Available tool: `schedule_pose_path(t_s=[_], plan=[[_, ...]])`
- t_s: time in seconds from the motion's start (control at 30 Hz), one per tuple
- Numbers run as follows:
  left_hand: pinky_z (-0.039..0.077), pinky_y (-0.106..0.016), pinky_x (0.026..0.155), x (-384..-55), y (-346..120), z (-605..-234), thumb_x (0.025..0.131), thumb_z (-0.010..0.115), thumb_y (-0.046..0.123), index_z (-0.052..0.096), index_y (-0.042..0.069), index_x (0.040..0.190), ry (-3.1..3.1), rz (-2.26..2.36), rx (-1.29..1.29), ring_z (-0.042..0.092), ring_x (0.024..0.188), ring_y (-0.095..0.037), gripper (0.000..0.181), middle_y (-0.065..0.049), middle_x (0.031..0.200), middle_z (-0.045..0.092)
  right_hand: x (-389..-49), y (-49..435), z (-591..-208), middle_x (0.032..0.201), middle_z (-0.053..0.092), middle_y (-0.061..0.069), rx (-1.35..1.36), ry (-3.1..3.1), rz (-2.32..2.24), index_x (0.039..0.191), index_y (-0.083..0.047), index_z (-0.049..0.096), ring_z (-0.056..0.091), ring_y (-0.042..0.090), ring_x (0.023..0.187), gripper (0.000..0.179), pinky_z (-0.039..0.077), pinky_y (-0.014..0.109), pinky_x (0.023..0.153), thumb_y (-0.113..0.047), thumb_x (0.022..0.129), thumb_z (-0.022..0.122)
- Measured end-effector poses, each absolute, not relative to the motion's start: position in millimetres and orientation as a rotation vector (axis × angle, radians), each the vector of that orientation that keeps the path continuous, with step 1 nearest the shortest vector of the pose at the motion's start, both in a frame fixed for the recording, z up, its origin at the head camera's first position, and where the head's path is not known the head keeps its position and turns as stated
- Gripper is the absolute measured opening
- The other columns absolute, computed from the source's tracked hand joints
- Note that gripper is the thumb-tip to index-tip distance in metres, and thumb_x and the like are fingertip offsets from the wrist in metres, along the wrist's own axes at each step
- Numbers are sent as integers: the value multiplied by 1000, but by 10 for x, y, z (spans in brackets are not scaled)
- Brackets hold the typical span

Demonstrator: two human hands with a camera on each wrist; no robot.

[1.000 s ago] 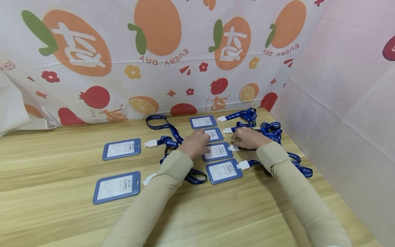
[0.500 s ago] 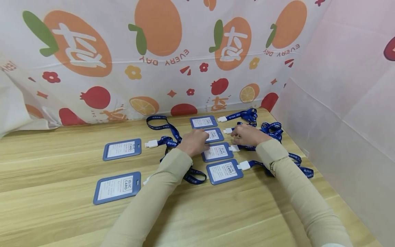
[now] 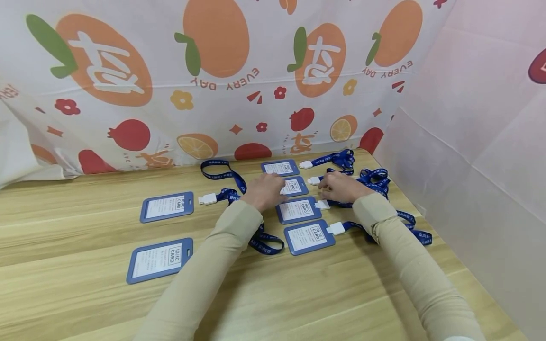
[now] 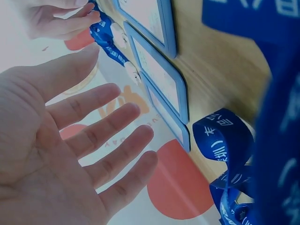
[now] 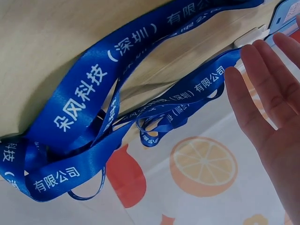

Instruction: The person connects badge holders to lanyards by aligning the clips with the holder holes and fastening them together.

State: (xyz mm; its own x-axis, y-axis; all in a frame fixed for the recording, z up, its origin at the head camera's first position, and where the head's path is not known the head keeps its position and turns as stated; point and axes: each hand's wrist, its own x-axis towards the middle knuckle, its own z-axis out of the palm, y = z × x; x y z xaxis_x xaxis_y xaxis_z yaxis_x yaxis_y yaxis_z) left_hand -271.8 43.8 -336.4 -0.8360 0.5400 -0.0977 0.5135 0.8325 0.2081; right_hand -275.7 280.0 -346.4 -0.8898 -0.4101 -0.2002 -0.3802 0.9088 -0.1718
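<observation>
My left hand (image 3: 265,191) is over the left ends of the middle badge holders in the right-hand column. In the left wrist view its fingers (image 4: 112,136) are spread, with nothing in them. My right hand (image 3: 343,187) hovers by the white clips, near the clip (image 3: 322,204) of the third badge holder (image 3: 297,210). The right wrist view shows its fingers (image 5: 262,89) extended beside a blue lanyard (image 5: 201,86); whether they touch it I cannot tell. The second badge holder (image 3: 294,186) is partly behind my left hand. Nearest me in that column lies another badge holder (image 3: 309,237).
Two badge holders, an upper one (image 3: 166,207) and a lower one (image 3: 159,259), lie on the left of the wooden table (image 3: 298,293). Loose blue lanyard (image 3: 266,242) lies between the columns. More lanyards (image 3: 375,177) bunch at the right edge. A fruit-print cloth (image 3: 162,99) hangs behind.
My left hand has shifted slightly left and away from me, off the third badge holder. My right hand has stayed almost in place.
</observation>
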Motion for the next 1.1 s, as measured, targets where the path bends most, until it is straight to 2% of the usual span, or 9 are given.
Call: schedule_pose_path(t_s=[0.23, 0.47, 0.8, 1.1], plan=[[48, -48, 102, -2748, 438, -3347, 99, 69, 31, 66, 6, 134, 2862, 248, 788, 56, 119, -32, 43, -14, 134, 62, -2764, 2796, -3442, 124, 62, 20, -555, 2838, -221, 126, 6, 68, 60, 33, 114, 33, 50, 47, 99, -12, 99, 63], [47, -48, 103, -2758, 429, -3349, 99, 68, 33, 66, 6, 134, 2871, 236, 775, 54, 119, -32, 44, -14, 134, 61, -2781, 2814, -3456, 122, 63, 19, -580, 2858, -220, 125, 5, 69, 60, 33, 112, 31, 50, 47, 99, -11, 99, 63], [47, -49, 103, -2781, 420, -3382, 100, 67, 31, 66, 7, 134, 2878, 255, 753, 54, 116, -32, 43, -15, 134, 60, -2813, 2811, -3469, 128, 62, 21, -526, 2883, -246, 123, 4, 70, 58, 35, 118, 30, 47, 50, 103, -11, 98, 63], [48, -49, 102, -2817, 408, -3408, 100, 67, 30, 66, 7, 134, 2889, 254, 751, 53, 114, -32, 41, -16, 132, 61, -2831, 2794, -3462, 130, 61, 20, -511, 2886, -229, 127, 3, 68, 57, 35, 121, 33, 45, 51, 106, -12, 99, 61]])
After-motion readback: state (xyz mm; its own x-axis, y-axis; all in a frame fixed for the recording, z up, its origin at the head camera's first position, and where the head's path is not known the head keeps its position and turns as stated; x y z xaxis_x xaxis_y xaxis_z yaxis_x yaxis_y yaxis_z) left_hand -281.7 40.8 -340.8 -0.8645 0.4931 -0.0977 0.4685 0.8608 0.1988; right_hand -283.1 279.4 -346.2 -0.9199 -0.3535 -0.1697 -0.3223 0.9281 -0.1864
